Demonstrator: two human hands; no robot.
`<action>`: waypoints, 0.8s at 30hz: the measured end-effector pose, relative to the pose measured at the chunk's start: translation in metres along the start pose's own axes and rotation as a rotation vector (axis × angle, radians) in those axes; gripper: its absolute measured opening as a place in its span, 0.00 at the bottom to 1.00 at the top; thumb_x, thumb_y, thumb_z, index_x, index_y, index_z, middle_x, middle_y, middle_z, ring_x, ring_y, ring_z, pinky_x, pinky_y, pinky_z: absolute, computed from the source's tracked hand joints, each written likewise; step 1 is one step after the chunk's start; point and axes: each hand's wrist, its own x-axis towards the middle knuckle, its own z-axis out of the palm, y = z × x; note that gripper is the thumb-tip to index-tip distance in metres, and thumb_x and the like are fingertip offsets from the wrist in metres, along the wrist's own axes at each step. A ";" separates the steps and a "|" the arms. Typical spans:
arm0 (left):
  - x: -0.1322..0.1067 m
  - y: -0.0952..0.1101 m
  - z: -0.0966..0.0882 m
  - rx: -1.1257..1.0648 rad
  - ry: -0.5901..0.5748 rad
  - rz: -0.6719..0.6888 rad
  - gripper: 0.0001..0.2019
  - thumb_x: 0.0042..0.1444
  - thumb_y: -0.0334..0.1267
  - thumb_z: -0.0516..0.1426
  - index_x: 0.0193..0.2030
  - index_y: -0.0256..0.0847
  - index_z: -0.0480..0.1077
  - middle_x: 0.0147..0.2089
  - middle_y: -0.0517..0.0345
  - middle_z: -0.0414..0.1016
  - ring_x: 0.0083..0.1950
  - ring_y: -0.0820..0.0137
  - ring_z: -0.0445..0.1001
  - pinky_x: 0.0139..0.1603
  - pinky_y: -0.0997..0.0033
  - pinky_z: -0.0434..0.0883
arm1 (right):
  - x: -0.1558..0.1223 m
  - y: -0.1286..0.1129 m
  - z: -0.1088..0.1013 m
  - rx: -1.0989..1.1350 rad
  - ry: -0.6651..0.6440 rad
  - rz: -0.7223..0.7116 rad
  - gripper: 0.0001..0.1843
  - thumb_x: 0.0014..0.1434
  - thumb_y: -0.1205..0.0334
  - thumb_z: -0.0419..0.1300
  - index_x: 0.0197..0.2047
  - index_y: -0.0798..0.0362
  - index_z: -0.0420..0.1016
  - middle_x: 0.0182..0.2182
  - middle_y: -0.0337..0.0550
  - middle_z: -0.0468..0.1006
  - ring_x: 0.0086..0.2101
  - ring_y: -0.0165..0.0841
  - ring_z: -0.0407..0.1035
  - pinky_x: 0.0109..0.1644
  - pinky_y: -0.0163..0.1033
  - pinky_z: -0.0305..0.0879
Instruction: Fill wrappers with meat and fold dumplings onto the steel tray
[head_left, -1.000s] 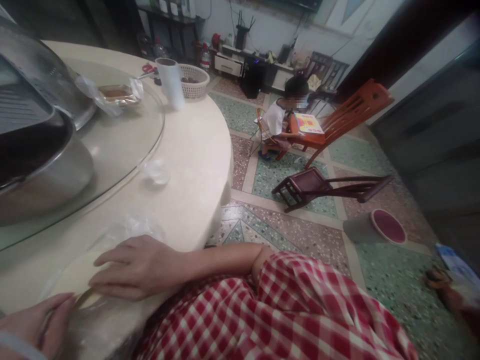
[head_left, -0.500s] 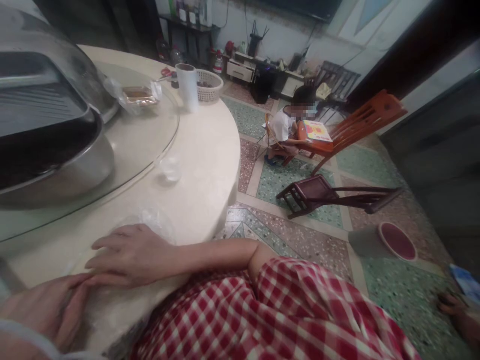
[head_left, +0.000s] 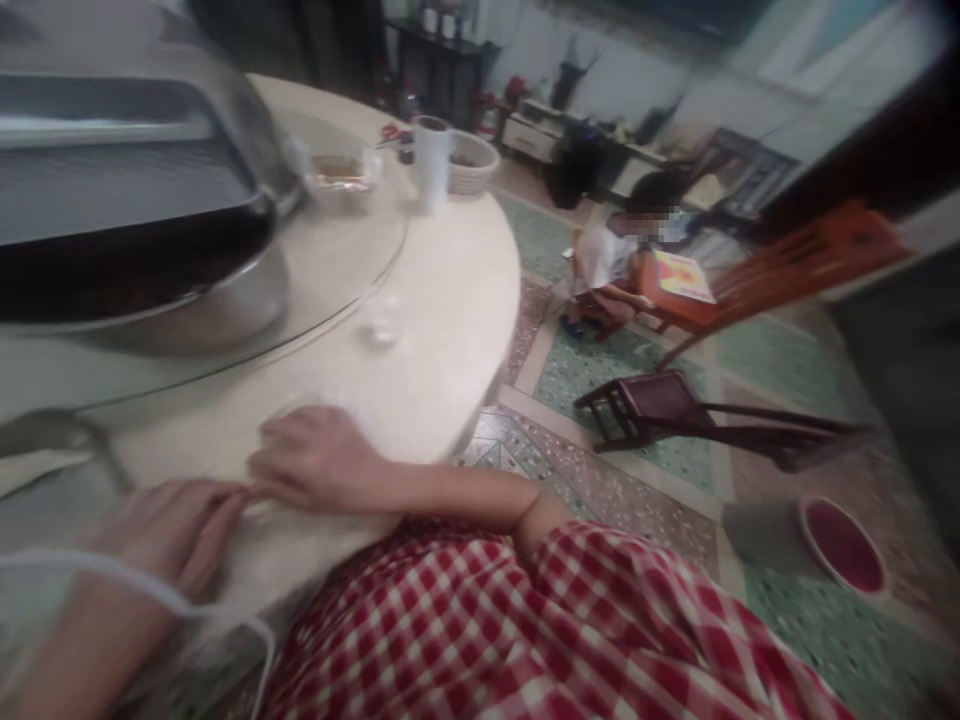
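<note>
Near the front edge of the cream round table (head_left: 465, 300), my left hand (head_left: 176, 530) and my right hand (head_left: 322, 458) meet at the fingertips. Both are closed, fingers bent and pressed together, on something small I cannot make out. Clear, crinkled plastic (head_left: 337, 400) shows faintly behind my right hand. A white cord (head_left: 142, 572) crosses over my left wrist. Beyond my right hand stands a small whitish translucent cup (head_left: 384, 322). Motion blur softens the details.
A large metal pan (head_left: 247, 300) stands on the glass turntable (head_left: 352, 260), with a plastic-wrapped packet (head_left: 339, 175) behind. A white roll (head_left: 432, 165) and basket (head_left: 476, 165) stand farther off. Right are a seated person (head_left: 600, 255), an orange chair (head_left: 795, 270), a dark chair (head_left: 652, 395) and a bin (head_left: 772, 535).
The view has swung left, so everything sits farther right. My right hand's spread fingers have curled in. Both hands remain together at the table edge.
</note>
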 end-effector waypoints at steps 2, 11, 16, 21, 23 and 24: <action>0.003 0.022 -0.007 0.059 0.013 -0.023 0.10 0.62 0.42 0.49 0.32 0.46 0.68 0.31 0.56 0.74 0.36 0.60 0.70 0.41 0.60 0.64 | -0.006 -0.003 -0.005 0.044 0.015 0.019 0.22 0.68 0.45 0.48 0.43 0.50 0.78 0.46 0.46 0.77 0.46 0.38 0.68 0.51 0.45 0.64; -0.002 0.048 -0.017 0.074 -0.014 -0.219 0.15 0.67 0.41 0.47 0.38 0.38 0.72 0.39 0.49 0.75 0.44 0.59 0.68 0.44 0.58 0.61 | -0.014 -0.013 -0.007 0.139 0.084 0.115 0.15 0.62 0.55 0.59 0.50 0.50 0.76 0.56 0.52 0.73 0.54 0.47 0.62 0.58 0.54 0.60; -0.004 0.050 -0.020 0.036 0.020 -0.226 0.14 0.67 0.39 0.47 0.37 0.39 0.71 0.38 0.51 0.75 0.43 0.60 0.68 0.43 0.58 0.60 | -0.011 -0.013 -0.009 0.188 0.101 0.119 0.11 0.64 0.57 0.58 0.45 0.50 0.78 0.53 0.50 0.75 0.53 0.44 0.64 0.57 0.52 0.62; -0.007 0.050 -0.021 0.026 -0.002 -0.256 0.13 0.65 0.44 0.50 0.44 0.39 0.72 0.41 0.51 0.76 0.46 0.59 0.68 0.45 0.58 0.60 | 0.006 -0.004 -0.013 0.276 0.093 0.138 0.09 0.63 0.61 0.57 0.35 0.49 0.79 0.50 0.47 0.78 0.51 0.42 0.66 0.56 0.50 0.65; -0.008 0.048 -0.022 0.048 -0.010 -0.282 0.13 0.64 0.44 0.52 0.43 0.39 0.73 0.41 0.51 0.75 0.46 0.58 0.68 0.45 0.58 0.60 | 0.016 0.000 -0.018 0.314 0.058 0.150 0.08 0.62 0.62 0.58 0.34 0.49 0.79 0.49 0.47 0.78 0.50 0.42 0.66 0.56 0.51 0.65; -0.008 0.046 -0.023 0.062 -0.006 -0.293 0.12 0.63 0.44 0.53 0.42 0.39 0.74 0.40 0.51 0.75 0.45 0.58 0.68 0.44 0.59 0.60 | 0.021 0.002 -0.021 0.335 0.039 0.156 0.07 0.62 0.62 0.59 0.34 0.49 0.79 0.49 0.47 0.78 0.50 0.42 0.67 0.56 0.51 0.65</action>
